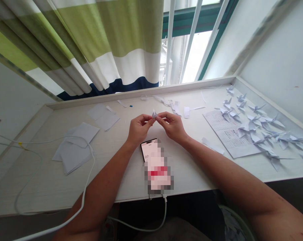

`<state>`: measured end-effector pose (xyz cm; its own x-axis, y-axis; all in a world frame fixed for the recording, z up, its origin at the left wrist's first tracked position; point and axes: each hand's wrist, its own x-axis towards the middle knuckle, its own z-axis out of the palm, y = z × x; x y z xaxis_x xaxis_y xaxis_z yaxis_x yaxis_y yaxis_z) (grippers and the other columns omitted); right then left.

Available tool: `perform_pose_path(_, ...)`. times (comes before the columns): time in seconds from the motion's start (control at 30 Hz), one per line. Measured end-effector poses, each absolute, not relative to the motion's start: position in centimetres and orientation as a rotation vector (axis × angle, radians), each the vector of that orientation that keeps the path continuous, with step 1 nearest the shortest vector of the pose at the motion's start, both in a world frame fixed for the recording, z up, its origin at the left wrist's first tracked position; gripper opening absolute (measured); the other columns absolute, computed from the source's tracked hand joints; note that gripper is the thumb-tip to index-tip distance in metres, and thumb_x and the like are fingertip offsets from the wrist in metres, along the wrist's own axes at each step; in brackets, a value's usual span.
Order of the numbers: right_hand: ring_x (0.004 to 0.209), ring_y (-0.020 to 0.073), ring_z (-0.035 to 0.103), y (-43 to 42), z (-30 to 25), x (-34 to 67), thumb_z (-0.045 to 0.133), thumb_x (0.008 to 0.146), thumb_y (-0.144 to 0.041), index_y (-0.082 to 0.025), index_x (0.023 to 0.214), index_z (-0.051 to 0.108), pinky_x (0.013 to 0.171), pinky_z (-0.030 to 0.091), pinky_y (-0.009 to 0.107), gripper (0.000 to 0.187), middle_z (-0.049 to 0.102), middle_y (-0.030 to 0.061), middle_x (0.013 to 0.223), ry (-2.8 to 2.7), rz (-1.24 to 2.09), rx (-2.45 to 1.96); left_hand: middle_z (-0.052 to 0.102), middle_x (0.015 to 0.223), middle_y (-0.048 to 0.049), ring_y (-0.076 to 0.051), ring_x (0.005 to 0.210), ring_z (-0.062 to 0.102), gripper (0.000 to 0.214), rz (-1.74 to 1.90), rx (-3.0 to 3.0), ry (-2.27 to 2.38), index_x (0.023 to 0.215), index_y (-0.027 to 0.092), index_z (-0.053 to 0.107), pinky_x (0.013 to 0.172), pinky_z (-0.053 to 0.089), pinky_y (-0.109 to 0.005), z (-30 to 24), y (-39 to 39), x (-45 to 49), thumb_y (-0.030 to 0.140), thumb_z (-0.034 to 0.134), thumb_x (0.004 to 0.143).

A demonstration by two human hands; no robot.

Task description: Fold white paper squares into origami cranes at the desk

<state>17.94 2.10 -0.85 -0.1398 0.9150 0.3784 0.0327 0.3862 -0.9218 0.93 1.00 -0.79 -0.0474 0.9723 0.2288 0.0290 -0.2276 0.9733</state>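
Note:
Both hands meet above the middle of the white desk [41,187]. My left hand [139,128] and my right hand [173,126] each pinch one side of a small folded piece of white paper [154,114], held just off the desk surface. The paper is tiny and partly hidden by the fingertips. A phone [155,165] lies flat on the desk directly below the hands, close to the front edge.
Several folded paper cranes [257,129] are spread over the right side, some on a printed sheet [229,135]. A stack of white paper squares [75,145] lies at left. Paper scraps [176,107] sit near the back ledge. A white cable [88,160] loops across the left.

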Motion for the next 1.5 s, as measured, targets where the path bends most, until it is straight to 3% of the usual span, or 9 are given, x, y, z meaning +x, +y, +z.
perform_pose_path(0.17,0.095,0.0218,0.074,2.0,-0.6,17.9,0.078,0.09,-0.051,-0.024,0.09,0.078,0.089,0.061,0.04,0.028,0.079,0.0058,0.103,-1.513,0.935,-0.783,0.077,0.108,-0.0076,-0.02,0.101,0.072,0.025,1.453,1.527,1.138,0.089,0.019,0.077,0.085,0.059,-0.032,-0.1,0.6,0.7,0.043,0.083,0.084)
perform_pose_path(0.43,0.084,0.0197,0.072,2.0,-0.7,17.6,0.091,0.075,-0.053,-0.023,0.093,0.074,0.085,0.062,0.04,0.038,0.076,0.0031,0.09,-1.32,1.042,-0.816,0.076,0.087,-0.0039,-0.016,0.081,0.071,0.029,1.538,1.392,1.064,0.089,0.018,0.075,0.08,0.058,-0.031,-0.7,0.6,1.4,0.042,0.087,0.08)
perform_pose_path(0.6,0.086,0.0206,0.073,2.1,-1.0,17.6,0.09,0.076,-0.054,-0.023,0.097,0.076,0.087,0.062,0.041,0.039,0.077,0.0043,0.092,-1.325,1.075,-0.822,0.074,0.081,0.0004,-0.014,0.077,0.071,0.043,1.581,1.246,0.977,0.097,0.021,0.069,0.076,0.057,-0.028,-0.5,0.7,1.8,0.04,0.096,0.069)
perform_pose_path(0.73,0.086,0.0202,0.073,2.1,-0.8,17.5,0.087,0.078,-0.055,-0.023,0.099,0.078,0.087,0.062,0.041,0.039,0.079,0.0046,0.094,-1.346,1.129,-0.801,0.073,0.083,-0.0017,-0.014,0.08,0.07,0.041,1.558,1.214,0.999,0.09,0.018,0.072,0.078,0.057,-0.028,-0.2,0.7,1.8,0.04,0.097,0.066)
perform_pose_path(0.93,0.074,0.0166,0.071,2.1,-0.4,17.7,0.083,0.083,-0.052,-0.022,0.102,0.078,0.079,0.062,0.038,0.035,0.078,0.0027,0.086,-1.317,1.247,-0.792,0.079,0.089,-0.0044,-0.014,0.077,0.071,0.044,1.414,1.024,0.963,0.095,0.016,0.077,0.081,0.058,-0.032,0.3,0.8,1.2,0.041,0.098,0.065)
perform_pose_path(1.03,0.081,0.0175,0.072,2.1,-0.3,17.8,0.08,0.086,-0.051,-0.022,0.104,0.079,0.081,0.062,0.038,0.035,0.079,0.004,0.093,-1.331,1.214,-0.802,0.078,0.087,-0.0019,-0.013,0.075,0.072,0.045,1.366,0.87,0.88,0.092,0.019,0.072,0.08,0.058,-0.03,0.6,0.9,0.9,0.04,0.099,0.063)
perform_pose_path(1.23,0.101,0.0206,0.073,2.2,-0.4,17.8,0.084,0.083,-0.051,-0.024,0.111,0.077,0.095,0.061,0.04,0.039,0.079,0.0053,0.11,-1.319,1.305,-0.758,0.075,0.082,0.0011,-0.011,0.075,0.07,0.048,1.27,0.834,0.793,0.079,0.021,0.06,0.075,0.058,-0.025,0.5,0.8,0.8,0.041,0.1,0.062)
perform_pose_path(1.5,0.093,0.0202,0.073,2.2,-0.1,17.8,0.088,0.076,-0.057,-0.021,0.1,0.076,0.096,0.061,0.042,0.044,0.079,0.0046,0.099,-1.313,1.458,-0.718,0.077,0.093,-0.0029,-0.016,0.083,0.072,0.045,1.289,1.059,0.903,0.089,0.021,0.069,0.077,0.06,-0.031,-0.6,0.8,1.5,0.054,0.093,0.069)
